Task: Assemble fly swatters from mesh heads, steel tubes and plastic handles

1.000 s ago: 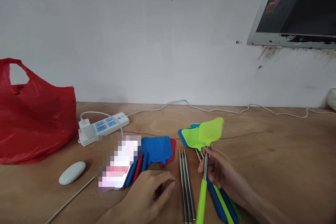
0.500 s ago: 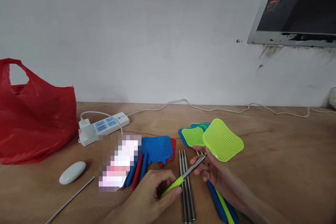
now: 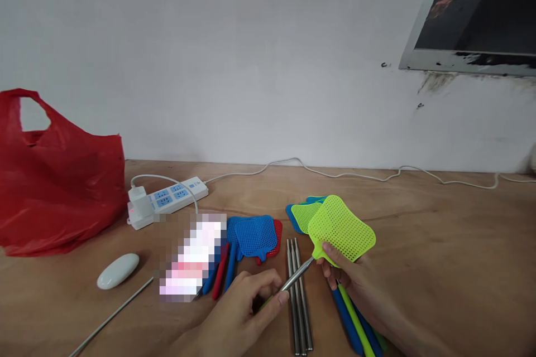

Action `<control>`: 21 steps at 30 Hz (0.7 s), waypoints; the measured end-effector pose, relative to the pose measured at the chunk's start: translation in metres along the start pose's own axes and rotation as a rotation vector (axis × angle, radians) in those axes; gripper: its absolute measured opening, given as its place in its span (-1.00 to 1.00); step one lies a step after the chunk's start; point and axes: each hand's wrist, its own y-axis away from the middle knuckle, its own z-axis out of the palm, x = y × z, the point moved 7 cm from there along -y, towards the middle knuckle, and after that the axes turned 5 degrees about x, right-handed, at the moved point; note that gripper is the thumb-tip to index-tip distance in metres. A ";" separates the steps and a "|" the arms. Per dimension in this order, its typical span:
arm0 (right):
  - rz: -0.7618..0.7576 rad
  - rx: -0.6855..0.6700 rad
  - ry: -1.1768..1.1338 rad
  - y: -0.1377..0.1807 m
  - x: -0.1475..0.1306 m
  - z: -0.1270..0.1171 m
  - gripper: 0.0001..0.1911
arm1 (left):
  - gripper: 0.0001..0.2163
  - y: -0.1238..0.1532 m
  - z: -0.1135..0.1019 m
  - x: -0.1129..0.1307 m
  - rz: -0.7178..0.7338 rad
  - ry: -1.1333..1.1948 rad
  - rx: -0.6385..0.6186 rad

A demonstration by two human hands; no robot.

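Note:
My left hand (image 3: 245, 309) is closed around the green grip of a fly swatter handle, whose metal rod (image 3: 298, 274) points up and to the right. Between the thumb and fingers of my right hand (image 3: 352, 279) is the neck of a yellow-green mesh fly swatter head (image 3: 343, 228). The rod's tip meets that neck; how far it goes in cannot be made out. Several metal rods (image 3: 299, 312) lie side by side below. Blue and green handles (image 3: 355, 321) lie partly under my right hand, behind them a pile of heads (image 3: 304, 216).
Blue fly swatter heads (image 3: 256, 237) and a red one (image 3: 277, 234) lie left of the rods, beside a blurred lit phone (image 3: 192, 256). Farther left are a white oval object (image 3: 118, 271), a power strip (image 3: 167, 201) and a red plastic bag (image 3: 62, 178). A cable (image 3: 335, 177) runs along the wall.
My right hand has drawn the green head left and down, so its neck now meets the rod's tip. My left hand's fingers sit farther up, covering most of the green grip.

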 end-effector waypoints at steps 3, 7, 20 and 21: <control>0.045 -0.003 -0.008 0.000 0.002 -0.001 -0.57 | -0.59 0.001 0.004 0.001 0.028 0.027 -0.006; 0.084 0.013 -0.052 -0.001 0.005 -0.004 -0.56 | -0.56 0.002 0.007 0.005 0.021 0.114 -0.082; 0.034 0.052 -0.210 -0.003 -0.002 -0.005 -0.59 | -0.53 0.005 0.003 0.012 -0.017 0.148 -0.151; 0.030 0.065 -0.218 -0.005 -0.004 -0.007 -0.60 | -0.53 0.005 0.002 0.011 -0.015 0.151 -0.147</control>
